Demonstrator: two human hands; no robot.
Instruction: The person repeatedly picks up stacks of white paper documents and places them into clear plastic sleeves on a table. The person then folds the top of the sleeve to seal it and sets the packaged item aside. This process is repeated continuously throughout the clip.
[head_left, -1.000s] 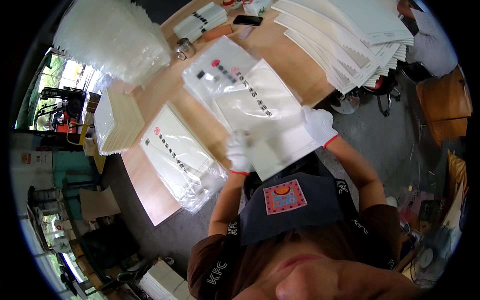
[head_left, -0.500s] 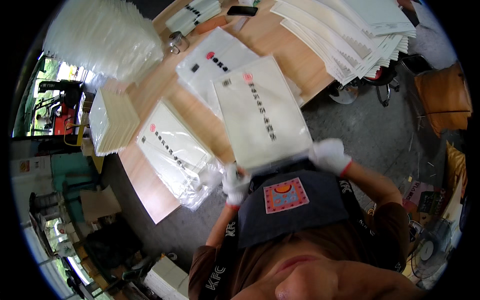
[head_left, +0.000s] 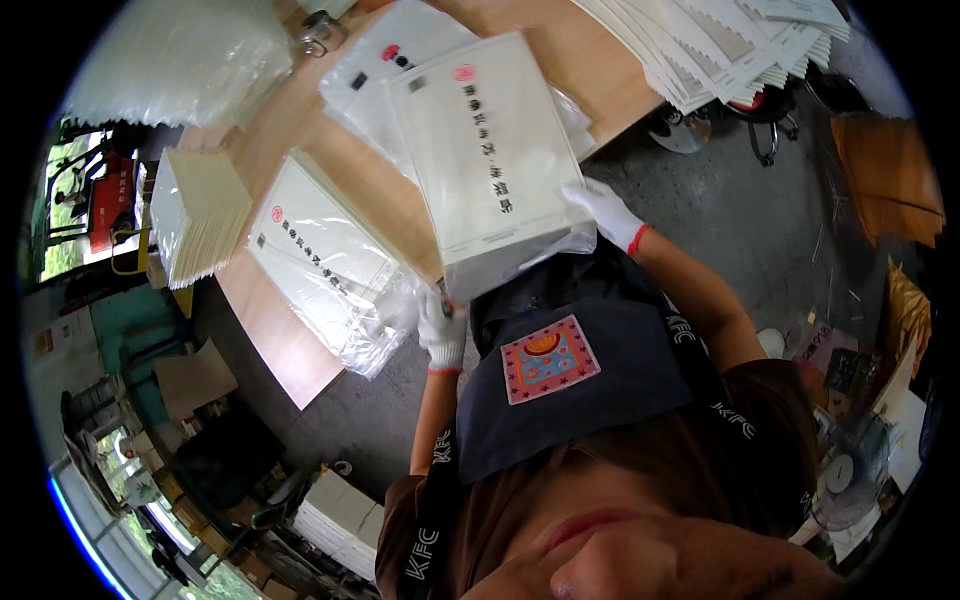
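Note:
A thick white packet of printed sheets in a clear plastic bag (head_left: 490, 150) lies slanted in front of me, its near end reaching past the table edge. My right hand (head_left: 608, 212), in a white glove with a red cuff, grips its right side near the front. My left hand (head_left: 440, 328), gloved alike, is closed at its near left corner; something small and dark shows by the fingers. Loose clear film sticks out at the near end. To the left lies a similar bagged packet (head_left: 320, 250), its crumpled bag mouth close to my left hand. Beneath the front packet lie flat printed bags (head_left: 375, 85).
On the wooden table (head_left: 285, 360) stand a stack of cream packets (head_left: 197, 215), a tall pile of clear bags (head_left: 175, 60) and a glass jar (head_left: 322, 33). Fanned white sheets (head_left: 700, 45) overhang the far right edge. A wheeled stool (head_left: 770, 130) is beyond.
The view has shifted, so the table sits higher. My right hand has moved from the packet's near right corner up its right side. The bag's near end now shows.

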